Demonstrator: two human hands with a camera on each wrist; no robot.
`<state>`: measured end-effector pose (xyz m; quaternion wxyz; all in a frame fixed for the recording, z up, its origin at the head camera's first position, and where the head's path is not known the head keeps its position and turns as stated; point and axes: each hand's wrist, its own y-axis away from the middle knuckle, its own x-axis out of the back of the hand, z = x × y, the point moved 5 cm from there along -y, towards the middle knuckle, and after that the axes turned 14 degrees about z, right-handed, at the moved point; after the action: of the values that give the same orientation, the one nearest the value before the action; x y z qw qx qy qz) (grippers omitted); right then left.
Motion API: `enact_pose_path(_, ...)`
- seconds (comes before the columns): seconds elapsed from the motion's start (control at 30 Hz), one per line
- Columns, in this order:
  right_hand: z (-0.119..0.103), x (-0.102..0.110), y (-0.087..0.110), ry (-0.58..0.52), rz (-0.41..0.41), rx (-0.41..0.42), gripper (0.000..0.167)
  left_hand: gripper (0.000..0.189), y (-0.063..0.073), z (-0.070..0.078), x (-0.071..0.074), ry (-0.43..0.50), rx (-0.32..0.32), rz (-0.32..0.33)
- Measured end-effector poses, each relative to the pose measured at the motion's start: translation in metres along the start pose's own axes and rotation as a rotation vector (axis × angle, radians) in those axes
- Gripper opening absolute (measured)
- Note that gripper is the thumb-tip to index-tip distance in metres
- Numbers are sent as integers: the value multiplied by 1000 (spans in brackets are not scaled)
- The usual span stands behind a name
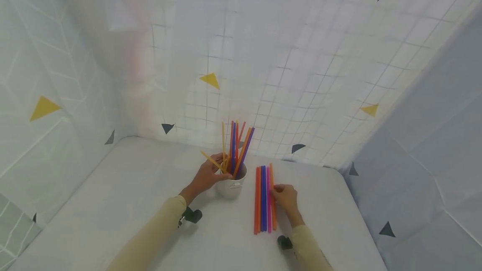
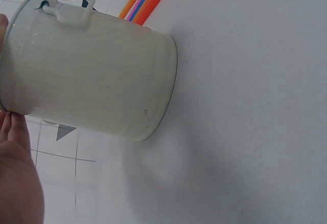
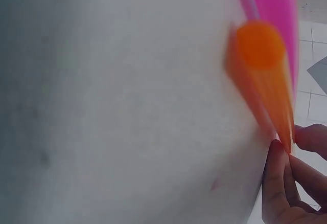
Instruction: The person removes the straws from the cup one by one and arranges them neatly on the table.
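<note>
A small white metal bucket (image 1: 228, 188) stands on the table, holding several thin coloured sticks (image 1: 235, 149). My left hand (image 1: 205, 177) grips the bucket near its rim, thumb in front and fingers round the back; in the left wrist view the fingertips touch its upper side. One yellow stick (image 1: 211, 160) leans out leftward over this hand. To the right of the bucket lies a side-by-side row of red, orange, blue and pink sticks (image 1: 264, 204). At the row's right edge, my right hand (image 1: 287, 199) pinches an orange stick (image 3: 271, 86) between thumb and fingers, beside the pink stick (image 3: 276, 4).
The white-covered table (image 1: 331, 221) meets a pale wall sheet (image 1: 312, 74) with grid lines and triangles behind the bucket. Another pale sheet (image 1: 425, 170) borders the right side. Dark wrist devices (image 1: 193, 215) sit under both forearms.
</note>
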<state>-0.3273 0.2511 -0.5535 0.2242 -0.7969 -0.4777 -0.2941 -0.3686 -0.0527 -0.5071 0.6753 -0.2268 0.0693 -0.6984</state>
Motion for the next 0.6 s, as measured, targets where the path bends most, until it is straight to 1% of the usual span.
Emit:
enact_pose_path(0.23,-1,2,2,7,0,-6,32,74,0,-2,0,-4,-11,7)
enact_pose_path(0.4,0,1,1,11,7,7,32,75,1,-1,0,-11,-22,3)
enact_pose_path(0.5,1,0,2,6,17,19,31,75,2,0,0,-12,-26,5)
enact_pose_path(0.6,0,0,2,-14,26,58,29,75,2,1,1,-19,-28,6)
